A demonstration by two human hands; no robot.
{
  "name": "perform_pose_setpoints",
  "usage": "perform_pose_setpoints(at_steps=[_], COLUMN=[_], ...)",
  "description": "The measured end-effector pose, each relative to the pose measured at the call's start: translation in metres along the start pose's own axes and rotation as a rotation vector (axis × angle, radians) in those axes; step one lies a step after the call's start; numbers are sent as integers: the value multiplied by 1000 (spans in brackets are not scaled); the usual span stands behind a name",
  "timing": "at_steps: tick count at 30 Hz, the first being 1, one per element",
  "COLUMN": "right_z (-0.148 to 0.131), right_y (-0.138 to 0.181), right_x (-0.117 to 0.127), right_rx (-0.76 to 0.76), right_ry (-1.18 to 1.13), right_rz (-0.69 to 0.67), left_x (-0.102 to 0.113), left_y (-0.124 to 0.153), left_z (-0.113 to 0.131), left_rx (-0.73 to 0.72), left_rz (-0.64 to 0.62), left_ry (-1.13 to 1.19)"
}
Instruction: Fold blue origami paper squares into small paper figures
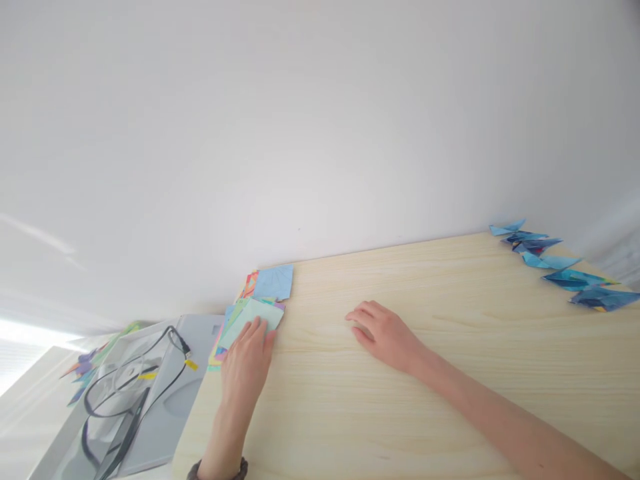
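Closest to the camera is a dark braided-looking band on the left wrist, right at the bottom edge. The left hand lies palm down with its fingers fairly close together, fingertips on a pale mint paper sheet. Can't tell from this angle if the thumb is pinching anything or just resting by the edge. That sheet sits on top of a loosely fanned stack of colored paper, with green, blue, pink and purple edges poking out, at the left side of the light wood-grain table.

The right hand is over the middle of the table, loosely curled, with a gap between thumb and index finger. Can't really say if it's touching the wood.

Off to the left, beside the table, there's a gray plastic bin with a black cable looped across it, USB plug and yellow tags included. Past that are some colorful folded paper pieces.

Further back, just beyond the stack, a light blue sheet overlaps some red-orange paper. Far right has a row of blue origami boats, then the plain white wall behind everything.
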State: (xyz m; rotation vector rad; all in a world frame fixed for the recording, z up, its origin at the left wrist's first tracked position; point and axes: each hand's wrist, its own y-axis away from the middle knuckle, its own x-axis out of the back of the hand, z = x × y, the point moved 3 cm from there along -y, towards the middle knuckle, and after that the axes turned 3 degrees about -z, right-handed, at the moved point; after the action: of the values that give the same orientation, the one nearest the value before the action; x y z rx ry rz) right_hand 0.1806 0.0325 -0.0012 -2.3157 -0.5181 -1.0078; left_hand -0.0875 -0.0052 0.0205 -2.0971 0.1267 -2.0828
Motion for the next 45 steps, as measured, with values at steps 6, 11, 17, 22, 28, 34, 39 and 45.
perform_pose_setpoints(at_steps=[6, 11, 17, 22, 28, 34, 39, 45], right_z=[-5, 4, 9, 24, 47, 48, 40, 29], right_y=[-9, -6, -8, -8, -4, -3, -5, -6], right_x=[-9, -6, 1, 11, 21, 27, 32, 24], right_rx=[-54, -134, -227, -312, -408, -380, -272, -306], right_ry=[-143, -364, -758, -1124, -1006, -946, -733, -808], right_rz=[12, 56, 36, -3, -56, -229, -269, -175], left_x=[19, 36, 43, 5, -24, -27, -30, -21], left_y=[-4, -10, -15, -40, -50, -49, -51, -44], left_z=[7, 12, 68, 127, 128, 118, 114, 124], left_rx=[192, 258, 198, 207, 96, 8, 71, 201], left_rz=[-5, 79, 217, -264, -598, -681, -675, -803], left_ry=[-71, 54, 853, 1434, 1567, 1463, 1486, 1715])
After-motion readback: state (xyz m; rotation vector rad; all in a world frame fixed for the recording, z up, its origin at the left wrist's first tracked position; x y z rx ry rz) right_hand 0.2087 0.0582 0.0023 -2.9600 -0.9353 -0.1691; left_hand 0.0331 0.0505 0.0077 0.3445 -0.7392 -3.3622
